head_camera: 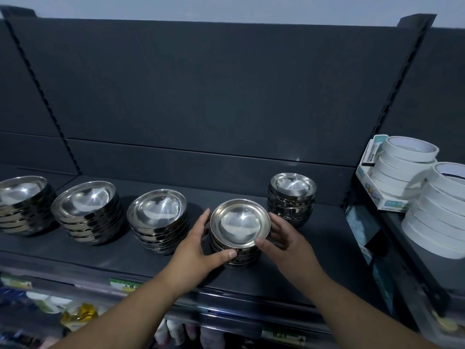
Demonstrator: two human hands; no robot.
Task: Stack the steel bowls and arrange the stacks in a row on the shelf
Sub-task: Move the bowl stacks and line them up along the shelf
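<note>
Centre frame, the left hand (198, 248) and right hand (289, 245) clasp the bowl stack (240, 224) from both sides, likely steadying it to line up with the other stacks (158, 212).

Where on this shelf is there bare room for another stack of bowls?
Bare shelf right of the held stack, in front of the rear stack. Also the front strip before the left stacks. Crowded: left hand and right hand flank the held stack.
</note>
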